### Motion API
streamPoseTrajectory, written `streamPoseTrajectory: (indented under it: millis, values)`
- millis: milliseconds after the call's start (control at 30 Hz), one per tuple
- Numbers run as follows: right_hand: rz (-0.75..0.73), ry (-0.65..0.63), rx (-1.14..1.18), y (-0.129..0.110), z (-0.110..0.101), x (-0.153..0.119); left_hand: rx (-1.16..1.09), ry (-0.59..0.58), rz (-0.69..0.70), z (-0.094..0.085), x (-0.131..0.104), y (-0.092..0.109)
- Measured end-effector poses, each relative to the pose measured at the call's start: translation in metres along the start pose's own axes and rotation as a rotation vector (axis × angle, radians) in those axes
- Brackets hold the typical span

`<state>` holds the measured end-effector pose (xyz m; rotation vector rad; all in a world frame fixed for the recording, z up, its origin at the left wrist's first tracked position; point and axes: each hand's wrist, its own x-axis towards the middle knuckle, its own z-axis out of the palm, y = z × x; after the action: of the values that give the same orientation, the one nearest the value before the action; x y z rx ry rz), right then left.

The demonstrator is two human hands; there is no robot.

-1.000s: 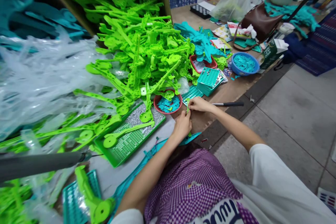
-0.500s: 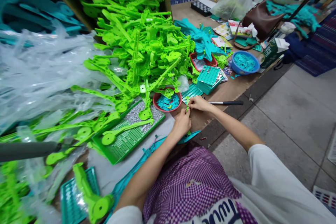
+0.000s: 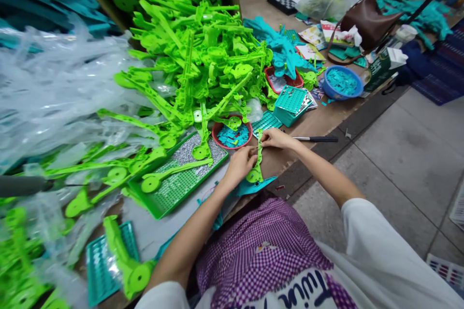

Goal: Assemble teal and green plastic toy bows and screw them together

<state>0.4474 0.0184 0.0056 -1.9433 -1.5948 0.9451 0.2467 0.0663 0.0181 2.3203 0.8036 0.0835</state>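
A great heap of lime-green plastic arm-shaped parts (image 3: pixel 203 58) rises beyond two busy hands.
Nearer, we see a green rectangular plastic tray (image 3: pixel 168 195) of small silvery bits, then a round red plastic bowl (image 3: pixel 215 137) of flat turquoise pieces. Just beside the bowl is a slim lime-green plastic piece (image 3: pixel 255 173), its broad end near a pointed turquoise part (image 3: pixel 259 187). Our right hand (image 3: pixel 275 138), nearly closed, pinches its upper stretch; our left hand (image 3: pixel 239 164) curls at its side, though we cannot tell whether it grips.
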Motion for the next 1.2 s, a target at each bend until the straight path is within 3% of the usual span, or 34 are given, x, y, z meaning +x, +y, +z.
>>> streamPoseTrajectory:
  millis: [133, 300, 467, 567, 700, 933, 1200]
  values:
    - [0.021, -0.026, -0.057, -0.005, 0.000, 0.000, -0.124, -0.010, -0.021, 0.007, -0.007, -0.008]
    - [0.031, -0.026, -0.134, -0.009, -0.001, 0.000, -0.128, 0.079, -0.087, 0.009, -0.010, -0.014]
    - [0.044, -0.036, -0.173, -0.011, -0.001, 0.000, -0.131, 0.019, -0.163, 0.004, -0.010, -0.018]
    - [0.032, -0.041, -0.182, -0.012, -0.001, 0.001, -0.199, 0.047, -0.182, 0.005, -0.010, -0.017]
    - [0.038, -0.039, -0.187, -0.015, -0.001, 0.001, -0.150, 0.051, -0.098, 0.004, -0.009, -0.016]
    - [0.032, -0.064, -0.198, -0.018, -0.004, 0.001, -0.194, -0.147, -0.030, -0.002, 0.001, -0.023]
    - [0.052, -0.059, -0.217, -0.021, -0.004, 0.000, -0.083, 0.006, 0.027, 0.003, -0.011, -0.013]
